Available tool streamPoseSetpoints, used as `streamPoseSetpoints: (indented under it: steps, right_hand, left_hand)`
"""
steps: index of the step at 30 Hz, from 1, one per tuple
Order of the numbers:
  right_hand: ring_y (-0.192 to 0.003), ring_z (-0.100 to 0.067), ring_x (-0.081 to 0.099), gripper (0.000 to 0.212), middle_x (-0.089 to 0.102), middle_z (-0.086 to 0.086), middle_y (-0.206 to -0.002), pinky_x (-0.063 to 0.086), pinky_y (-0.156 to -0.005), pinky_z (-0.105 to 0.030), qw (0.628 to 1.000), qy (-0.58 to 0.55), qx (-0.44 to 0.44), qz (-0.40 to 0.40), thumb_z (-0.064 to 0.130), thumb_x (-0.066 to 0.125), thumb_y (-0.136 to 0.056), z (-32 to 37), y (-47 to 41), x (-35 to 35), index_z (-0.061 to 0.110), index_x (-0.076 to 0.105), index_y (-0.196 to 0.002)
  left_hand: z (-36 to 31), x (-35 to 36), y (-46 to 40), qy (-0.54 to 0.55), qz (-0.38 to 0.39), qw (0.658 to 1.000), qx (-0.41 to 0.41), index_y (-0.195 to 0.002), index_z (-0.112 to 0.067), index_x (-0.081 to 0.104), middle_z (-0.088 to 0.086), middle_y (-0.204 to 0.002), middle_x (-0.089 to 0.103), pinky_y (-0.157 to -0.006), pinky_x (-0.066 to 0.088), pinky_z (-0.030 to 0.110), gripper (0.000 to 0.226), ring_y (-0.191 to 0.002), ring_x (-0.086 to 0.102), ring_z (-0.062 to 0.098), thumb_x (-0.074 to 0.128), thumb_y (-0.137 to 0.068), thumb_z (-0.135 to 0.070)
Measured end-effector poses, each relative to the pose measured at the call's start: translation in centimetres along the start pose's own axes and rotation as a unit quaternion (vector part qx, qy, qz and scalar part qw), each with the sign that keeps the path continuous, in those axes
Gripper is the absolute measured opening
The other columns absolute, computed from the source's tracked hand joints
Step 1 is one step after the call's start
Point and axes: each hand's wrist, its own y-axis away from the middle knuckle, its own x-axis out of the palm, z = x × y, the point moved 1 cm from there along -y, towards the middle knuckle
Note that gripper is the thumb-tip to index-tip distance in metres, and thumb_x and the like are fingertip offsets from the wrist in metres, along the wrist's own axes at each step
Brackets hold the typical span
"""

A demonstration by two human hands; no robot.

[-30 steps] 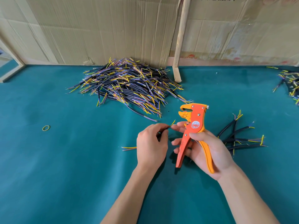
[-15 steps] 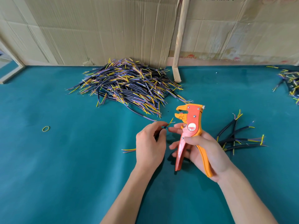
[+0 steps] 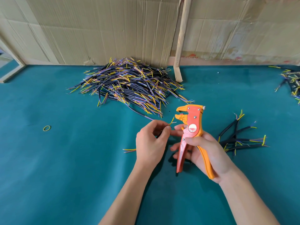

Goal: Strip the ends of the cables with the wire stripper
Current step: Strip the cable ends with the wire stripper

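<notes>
left hand (image 3: 150, 144) pinches a cable (image 3: 170, 123) near its end, thumb and forefinger clamped on it, yellow and pale cores poking out toward 1 o'clock. right hand (image 3: 206, 151) is wrapped round the handles of the stripper (image 3: 190, 127), head up at 12 o'clock, its jaws standing apart and just beside the wire tips, not on them yet.

risks, as i read it:
- cores are thin and splayed. fed in at an angle, one could miss the jaw slot, so only one gets stripped or the blade nicks strands.
- the pinch sits close to the tip and a right fingertip (image 3: 177, 127) is near the jaw side. squeezing before fingers back off could catch skin.
- the cable's other end trails on the bench (image 3: 65, 159) toward 9 o'clock of the left hand. loose hold plus stripper pull could drag the cable out instead of taking the insulation off.
- can't tell how much core is already bare. too deep an insertion strips too long.

room:
- big pile (image 3: 129, 88) at 11 o'clock from the hands, near but not touching.
- small bundle (image 3: 240, 140) at 3 o'clock, just beside the right hand. the elbow or a handle swinging out could scatter it.
- more cables (image 3: 290, 82) at the far right edge, 2 o'clock, well apart.
- rubber band (image 3: 46, 128) at 9 o'clock, well apart.
- cardboard wall (image 3: 113, 30) and a wooden post (image 3: 181, 46) close off 12 o'clock behind the pile.
- bare bench toward 6 to 8 o'clock, best side to pull back into.
</notes>
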Motion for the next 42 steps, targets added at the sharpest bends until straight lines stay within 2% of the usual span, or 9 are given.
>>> streamPoseSetpoints:
  steps: [4, 9, 15, 19, 24, 28, 33, 37, 42]
  right_hand:
    - [-0.083, -0.038, 0.067, 0.048, 0.065, -0.019, -0.119, 0.058, -0.070, -0.046, 0.999, -0.004, -0.033, -0.031, 0.009, 0.062, -0.080, 0.2, 0.1, -0.4, 0.001, 0.064, -0.127]
    - [-0.087, -0.035, 0.069, 0.044, 0.063, -0.015, -0.139, 0.059, -0.072, -0.042, 0.996, -0.019, -0.081, -0.029, 0.009, 0.059, -0.083, 0.8, 0.2, -0.6, 0.005, 0.062, -0.126]
    - [-0.087, -0.034, 0.067, 0.034, 0.063, -0.012, -0.140, 0.058, -0.074, -0.043, 0.998, 0.007, -0.057, -0.018, 0.009, 0.059, -0.085, 0.5, -0.1, -0.3, 0.017, 0.074, -0.114]
    - [-0.086, -0.037, 0.069, 0.042, 0.065, -0.014, -0.138, 0.058, -0.075, -0.044, 1.000, -0.012, -0.022, -0.011, 0.014, 0.069, -0.079, 0.3, -0.1, -0.4, 0.010, 0.069, -0.120]
    - [-0.084, -0.040, 0.070, 0.057, 0.067, -0.017, -0.129, 0.059, -0.073, -0.046, 0.999, -0.037, 0.015, 0.007, 0.018, 0.074, -0.074, -0.4, 0.0, 0.8, 0.000, 0.064, -0.127]
    - [-0.082, -0.040, 0.069, 0.055, 0.067, -0.018, -0.127, 0.059, -0.072, -0.048, 0.998, -0.060, 0.023, 0.013, 0.018, 0.073, -0.074, -0.6, 0.0, 1.7, 0.000, 0.065, -0.126]
    - [-0.083, -0.039, 0.070, 0.042, 0.067, -0.018, -0.129, 0.059, -0.072, -0.047, 0.998, -0.062, 0.026, 0.012, 0.012, 0.067, -0.079, -0.4, 0.1, 2.0, 0.005, 0.072, -0.120]
    - [-0.083, -0.039, 0.069, 0.050, 0.067, -0.017, -0.132, 0.059, -0.072, -0.047, 0.998, -0.057, 0.025, 0.018, 0.017, 0.071, -0.074, -0.4, 0.2, 2.2, 0.005, 0.071, -0.123]
    - [-0.083, -0.040, 0.069, 0.048, 0.068, -0.019, -0.126, 0.059, -0.070, -0.048, 0.999, -0.044, 0.028, 0.006, 0.012, 0.067, -0.078, -0.5, 0.1, 2.1, 0.003, 0.070, -0.125]
  left_hand:
    - [-0.4, 0.1, -0.1, 0.026, 0.012, 0.999, -0.030, -0.081, -0.025, 0.067, -0.010, -0.076, 0.075, -0.078, 0.059, 0.043, 0.009, -0.073, 0.073, 0.014, 0.066, -0.087, -0.019]
    - [-0.9, 0.7, 0.1, -0.036, -0.007, 0.999, -0.022, -0.077, -0.027, 0.064, -0.014, -0.063, 0.065, -0.067, 0.054, 0.037, 0.009, -0.065, 0.062, 0.012, 0.059, -0.071, -0.031]
    - [-0.8, 0.6, 0.3, -0.013, 0.013, 1.000, 0.005, -0.077, -0.027, 0.064, -0.005, -0.062, 0.063, -0.067, 0.053, 0.043, 0.009, -0.064, 0.059, 0.022, 0.059, -0.069, -0.026]
    - [-0.5, 0.3, 0.2, 0.055, 0.025, 0.998, 0.008, -0.077, -0.024, 0.065, -0.009, -0.072, 0.066, -0.066, 0.049, 0.033, 0.006, -0.064, 0.056, 0.011, 0.060, -0.075, -0.021]
    - [-0.1, -0.3, -0.3, 0.126, 0.035, 0.991, -0.038, -0.078, -0.024, 0.064, -0.012, -0.101, 0.073, -0.082, 0.049, 0.029, 0.004, -0.089, 0.065, 0.008, 0.060, -0.079, -0.023]
    - [0.1, -0.2, -0.5, 0.164, 0.037, 0.985, -0.049, -0.083, -0.014, 0.062, -0.007, -0.111, 0.074, -0.102, 0.050, 0.040, 0.007, -0.108, 0.068, 0.013, 0.059, -0.082, -0.021]
    - [0.2, -0.5, -0.5, 0.165, 0.066, 0.983, -0.048, -0.085, -0.015, 0.067, -0.001, -0.096, 0.078, -0.088, 0.056, 0.040, 0.009, -0.094, 0.074, 0.017, 0.060, -0.086, -0.021]
    - [0.2, -0.8, -0.5, 0.133, 0.079, 0.987, -0.051, -0.086, -0.020, 0.076, -0.002, -0.089, 0.079, -0.067, 0.052, 0.029, 0.019, -0.079, 0.069, 0.012, 0.064, -0.087, -0.035]
    - [0.2, -1.0, -0.5, 0.097, 0.081, 0.992, -0.025, -0.083, -0.026, 0.078, -0.006, -0.084, 0.078, -0.070, 0.051, 0.028, 0.015, -0.074, 0.069, 0.008, 0.066, -0.091, -0.030]
